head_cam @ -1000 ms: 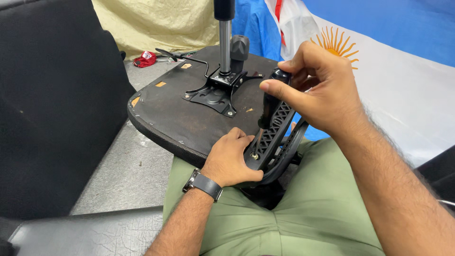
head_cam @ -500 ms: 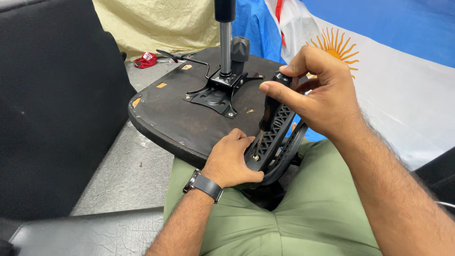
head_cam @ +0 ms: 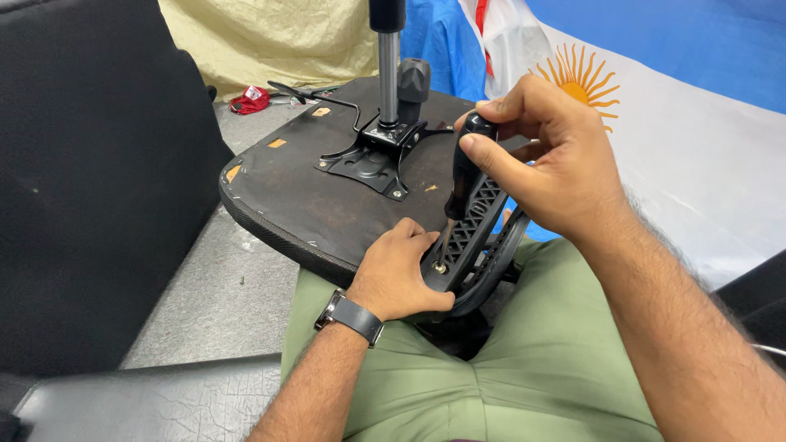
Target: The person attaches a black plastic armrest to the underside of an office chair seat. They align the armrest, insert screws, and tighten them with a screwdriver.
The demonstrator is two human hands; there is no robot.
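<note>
My right hand [head_cam: 550,160] was clenched around the black handle of a screwdriver [head_cam: 461,176], thumb and forefinger wrapped near its rounded top, the other fingers curled behind it. The tool stood nearly upright, leaning slightly, and its thin shaft ran down to a small silver screw [head_cam: 440,267] at the lower end of a black plastic armrest bracket [head_cam: 468,237]. The tip sat on the screw head.

My left hand [head_cam: 399,274] gripped that lower end of the bracket, fingers folded over its edge and thumb pressed along the side just beside the screw, with a dark watch [head_cam: 354,315] on the wrist. The bracket was curved, with an open lattice of diamond-shaped holes down its middle and a smooth rim around it. It lay against the edge of an upturned chair seat [head_cam: 303,196], above my lap in green trousers [head_cam: 524,385].

The seat's underside was a dark, scuffed board with a few small tan patches. A black metal mounting plate [head_cam: 370,160] was fixed at its centre, and a shiny gas-lift column [head_cam: 389,74] rose from it. A black chair back [head_cam: 90,164] stood to the left, on a grey floor [head_cam: 213,303]. A blue and white flag with a yellow sun [head_cam: 655,106] hung behind.
</note>
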